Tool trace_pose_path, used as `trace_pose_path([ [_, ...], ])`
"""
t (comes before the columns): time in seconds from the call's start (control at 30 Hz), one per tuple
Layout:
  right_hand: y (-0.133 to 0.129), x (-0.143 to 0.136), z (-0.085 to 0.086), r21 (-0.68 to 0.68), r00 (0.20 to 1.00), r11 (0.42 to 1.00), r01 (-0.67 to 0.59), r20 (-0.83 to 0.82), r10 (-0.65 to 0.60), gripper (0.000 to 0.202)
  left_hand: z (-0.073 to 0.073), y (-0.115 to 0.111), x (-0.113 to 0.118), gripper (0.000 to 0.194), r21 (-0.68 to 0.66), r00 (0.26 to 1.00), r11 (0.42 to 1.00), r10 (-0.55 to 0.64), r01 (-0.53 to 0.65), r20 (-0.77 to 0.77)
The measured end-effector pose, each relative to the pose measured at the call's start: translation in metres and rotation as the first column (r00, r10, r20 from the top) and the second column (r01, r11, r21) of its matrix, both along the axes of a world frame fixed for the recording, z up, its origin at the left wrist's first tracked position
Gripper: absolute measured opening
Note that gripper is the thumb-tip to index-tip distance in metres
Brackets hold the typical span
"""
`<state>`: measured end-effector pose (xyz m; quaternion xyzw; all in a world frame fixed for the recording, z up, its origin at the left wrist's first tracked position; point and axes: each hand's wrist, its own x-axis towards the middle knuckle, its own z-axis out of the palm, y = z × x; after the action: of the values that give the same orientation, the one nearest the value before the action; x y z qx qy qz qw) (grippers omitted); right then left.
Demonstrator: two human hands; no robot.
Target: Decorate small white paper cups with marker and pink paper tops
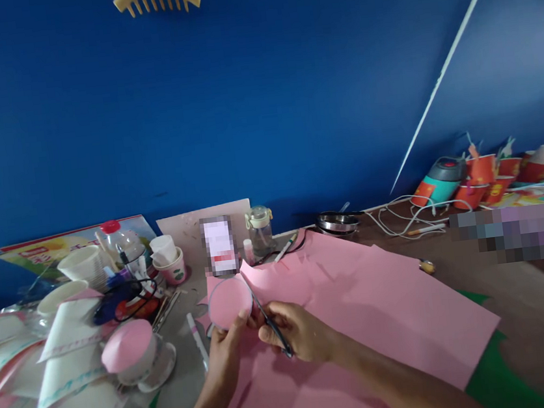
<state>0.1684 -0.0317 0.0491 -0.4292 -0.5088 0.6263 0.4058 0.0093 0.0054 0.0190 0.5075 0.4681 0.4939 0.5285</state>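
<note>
My left hand (226, 352) pinches the lower edge of a round pink paper disc (230, 302) with a grey outline, thumb on top. My right hand (300, 333) is closed around a pair of scissors with black handles (277, 332). Their blades point up and left along the disc's right edge; how far apart they are is hard to make out. Beneath both hands lies a large pink paper sheet (361, 298). Pink offcuts (205, 321) rest just left of the disc, near a white marker (198, 341).
White paper cups and cut cup pieces (75, 351) crowd the left side. A phone (220, 246) leans on a board at the back, beside a lidded glass jar (260, 231). A metal-rimmed dish (337, 223), white cable (383, 230) and red cups (482, 173) stand farther right. A blue partition (260, 100) rises behind.
</note>
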Motion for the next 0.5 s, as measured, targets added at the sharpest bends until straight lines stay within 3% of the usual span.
trace_pose_path([
  [0.27, 0.0008, 0.0008, -0.0028, 0.029, 1.0, 1.0, 0.002, 0.016, -0.002, 0.05, -0.0043, 0.0018, -0.0006, 0.04, -0.032, 1.0, 0.999, 0.009, -0.009, -0.01],
  [0.5, 0.0001, 0.0002, -0.0046, 0.054, 1.0, 0.999, 0.002, -0.003, -0.002, 0.048, -0.0083, 0.001, -0.0029, 0.031, -0.033, 0.994, 0.997, -0.073, 0.076, 0.087],
])
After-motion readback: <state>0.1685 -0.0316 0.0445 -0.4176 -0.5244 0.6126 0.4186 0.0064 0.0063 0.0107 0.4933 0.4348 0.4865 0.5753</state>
